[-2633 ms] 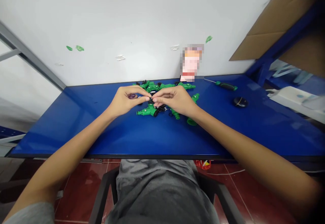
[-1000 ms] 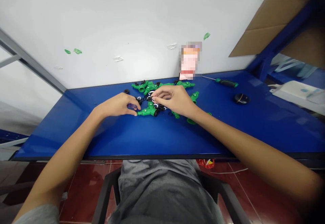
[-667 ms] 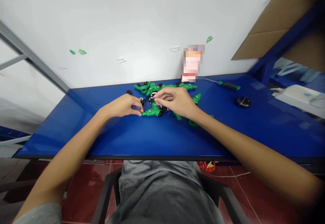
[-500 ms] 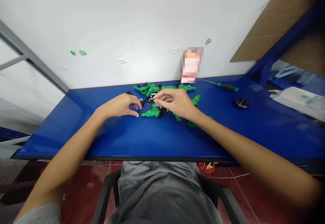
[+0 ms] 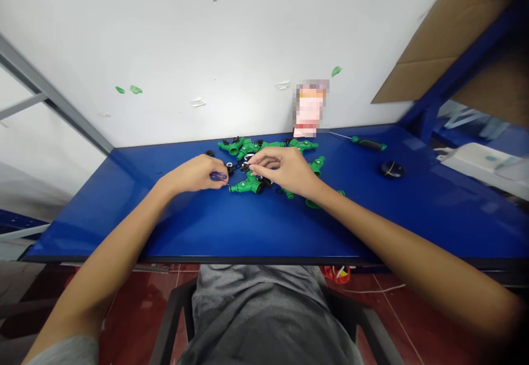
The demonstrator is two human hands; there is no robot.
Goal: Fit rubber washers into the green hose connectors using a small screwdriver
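Note:
My left hand [image 5: 202, 173] is closed around a small tool with a clear purple handle [image 5: 219, 176]; a thin metal tip shows by the fingertips. Just right of that tip, a green plastic hose connector [image 5: 246, 184] with a black collar lies on the table. My right hand [image 5: 285, 167] pinches a small black part [image 5: 245, 167], seemingly a ring, above the loose pieces. Around the hands lie several more green connectors [image 5: 306, 145], small black rings and a white ring [image 5: 229, 165]. My right hand hides part of this pile.
The blue table [image 5: 256, 227] ends at a white wall. To the right lie a green-and-black screwdriver [image 5: 369, 143] and a dark round object with a band [image 5: 392, 169]. A blurred pink packet [image 5: 309, 111] leans on the wall. A white device [image 5: 479, 166] stands far right.
My left thumb and fingers have closed together round the purple-handled tool. My right hand keeps its pinch in almost the same place. The view has shifted slightly.

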